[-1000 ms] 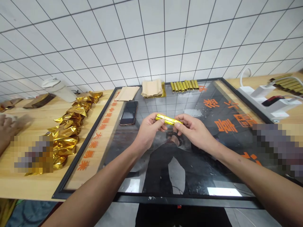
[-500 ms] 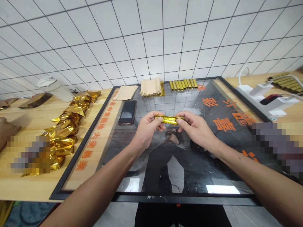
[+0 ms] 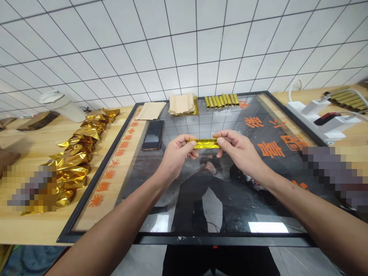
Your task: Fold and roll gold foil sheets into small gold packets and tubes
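Between my hands, above the dark glass panel [image 3: 184, 180], a narrow folded strip of gold foil paper [image 3: 206, 144] is stretched level. My left hand [image 3: 180, 149] pinches its left end, thumb on top. The other end sits between the thumb and fingers of my right hand [image 3: 232, 145]. A lengthwise fold shows along the strip; its ends are covered by my fingers. Farther back on the glass lie a row of gold paper rolls [image 3: 221, 101] and a stack of brown paper sheets [image 3: 181, 104] with gold foil showing at its side.
A phone [image 3: 153, 135] and more brown paper [image 3: 151, 110] lie at the panel's left. Crumpled gold foil pieces [image 3: 73, 163] line the wooden table, near a white-lidded cup [image 3: 61, 105]. A power strip [image 3: 313, 120] with plugs stands right; another person's hand [image 3: 8, 155] is far left.
The gold strip has turned from slanting to level and looks more opened along its fold. My hands have drawn slightly apart at the right. The view has shifted a little.
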